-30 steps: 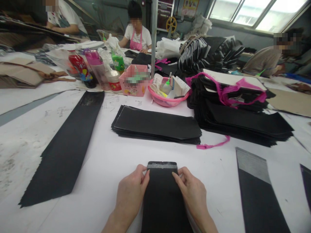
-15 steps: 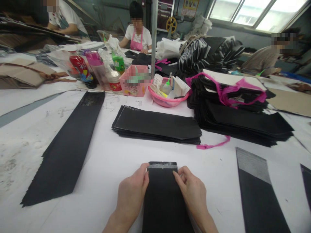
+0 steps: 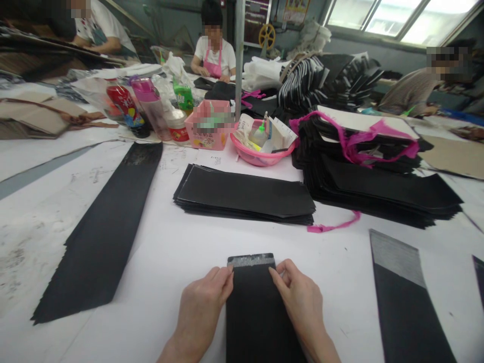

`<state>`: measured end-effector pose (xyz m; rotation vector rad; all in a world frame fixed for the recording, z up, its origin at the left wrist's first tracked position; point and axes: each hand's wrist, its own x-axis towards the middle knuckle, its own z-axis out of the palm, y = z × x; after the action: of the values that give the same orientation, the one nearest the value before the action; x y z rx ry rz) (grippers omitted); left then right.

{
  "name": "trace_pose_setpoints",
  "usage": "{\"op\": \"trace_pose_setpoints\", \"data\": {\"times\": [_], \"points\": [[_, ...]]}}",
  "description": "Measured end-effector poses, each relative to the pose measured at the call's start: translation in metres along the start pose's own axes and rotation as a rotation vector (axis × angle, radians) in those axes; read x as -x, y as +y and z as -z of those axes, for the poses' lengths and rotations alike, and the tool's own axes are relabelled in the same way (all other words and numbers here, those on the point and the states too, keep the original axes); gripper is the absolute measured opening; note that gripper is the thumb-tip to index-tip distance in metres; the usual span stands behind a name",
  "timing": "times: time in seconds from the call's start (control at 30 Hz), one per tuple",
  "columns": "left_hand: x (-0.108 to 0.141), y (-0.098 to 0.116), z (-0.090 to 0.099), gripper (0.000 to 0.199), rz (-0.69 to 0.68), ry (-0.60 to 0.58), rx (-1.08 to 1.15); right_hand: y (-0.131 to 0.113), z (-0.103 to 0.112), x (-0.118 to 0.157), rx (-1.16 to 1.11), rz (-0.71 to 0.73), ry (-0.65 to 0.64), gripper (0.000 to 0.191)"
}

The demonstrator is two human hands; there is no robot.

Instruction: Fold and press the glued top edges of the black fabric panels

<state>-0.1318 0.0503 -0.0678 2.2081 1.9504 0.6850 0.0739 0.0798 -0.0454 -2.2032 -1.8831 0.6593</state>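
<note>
A long black strip of sheet material [image 3: 257,312] lies in front of me, with a greyish-white band across its far end. My left hand [image 3: 202,305] pinches its left edge just below that band. On the opposite edge, the thumb and fingers of my right hand [image 3: 302,300] are closed on the strip at about the same height. The near part of the strip runs out of view at the bottom. Beyond my hands lies a stack of black strips [image 3: 245,191]. To the right is another black strip with a grey end [image 3: 401,292].
Overlapping black strips [image 3: 102,227] lie on the left of the white table [image 3: 174,242]. A larger black stack [image 3: 378,191] with pink ties sits back right. A pink basin [image 3: 260,159], a pink basket [image 3: 207,138] and bottles [image 3: 149,106] stand behind. Three people work farther back.
My left hand has shifted slightly down along the strip's left edge, and the strip's far end now tilts a little. My right hand keeps its hold almost unmoved.
</note>
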Motion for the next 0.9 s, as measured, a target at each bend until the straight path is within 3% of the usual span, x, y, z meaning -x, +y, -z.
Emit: {"op": "trace_pose_setpoints", "data": {"times": [0.4, 0.9], "points": [[0.001, -0.003, -0.001, 0.032, 0.074, -0.012, 0.085, 0.000, 0.000, -0.001, -0.011, 0.041, 0.040, 0.024], [-0.004, -0.003, 0.003, 0.027, 0.179, -0.109, 0.090, 0.002, 0.011, -0.005, 0.041, 0.059, 0.037, 0.018]]}}
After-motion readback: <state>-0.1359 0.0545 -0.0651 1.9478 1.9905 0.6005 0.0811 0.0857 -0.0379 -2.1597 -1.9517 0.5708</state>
